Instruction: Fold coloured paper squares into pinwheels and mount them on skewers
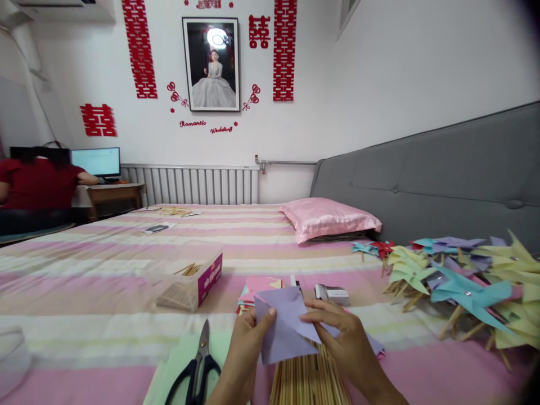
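Between my two hands is a square of purple paper (280,332) with cuts running in from its corners. My left hand (248,343) pinches its left side, thumb on top. The fingers of my right hand (341,332) close on a cut flap at the paper's right side. Beneath lies a bundle of thin wooden sticks (310,377), and more purple paper shows partly behind my right hand. Scissors with dark handles (198,365) rest on light green paper (223,343) left of my left hand. Just beyond the paper is a stack of coloured paper pieces (261,286).
Finished paper pinwheels (468,292) on sticks are heaped at the right. A clear plastic box (181,292) with small sticks stands at the left, and a small white box (333,294) lies ahead. Farther off are a pink pillow (329,216) and a person in red (40,183) at a desk.
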`<act>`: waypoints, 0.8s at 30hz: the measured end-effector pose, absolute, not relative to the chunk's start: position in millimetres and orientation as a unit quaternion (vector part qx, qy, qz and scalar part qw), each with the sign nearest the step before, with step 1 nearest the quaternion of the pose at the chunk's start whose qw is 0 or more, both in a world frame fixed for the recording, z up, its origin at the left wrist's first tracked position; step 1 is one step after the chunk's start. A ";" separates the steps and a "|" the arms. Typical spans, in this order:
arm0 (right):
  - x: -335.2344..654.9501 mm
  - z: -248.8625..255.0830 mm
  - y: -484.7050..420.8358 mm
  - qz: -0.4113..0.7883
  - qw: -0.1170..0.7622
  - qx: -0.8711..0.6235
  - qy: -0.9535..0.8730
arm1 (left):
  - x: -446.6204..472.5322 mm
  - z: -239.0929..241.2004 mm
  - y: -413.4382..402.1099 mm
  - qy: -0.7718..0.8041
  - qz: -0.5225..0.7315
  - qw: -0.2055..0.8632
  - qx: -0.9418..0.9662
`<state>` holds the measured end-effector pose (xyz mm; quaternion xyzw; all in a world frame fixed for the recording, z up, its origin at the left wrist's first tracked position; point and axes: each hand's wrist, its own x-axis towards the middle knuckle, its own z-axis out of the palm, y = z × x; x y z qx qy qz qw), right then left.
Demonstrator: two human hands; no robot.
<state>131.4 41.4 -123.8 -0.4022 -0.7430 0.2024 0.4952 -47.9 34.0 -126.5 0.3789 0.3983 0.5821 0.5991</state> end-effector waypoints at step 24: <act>136.4 -115.0 34.0 0.445 0.422 -0.344 -0.711 | -33.8 -121.0 19.6 0.413 0.538 0.589 0.439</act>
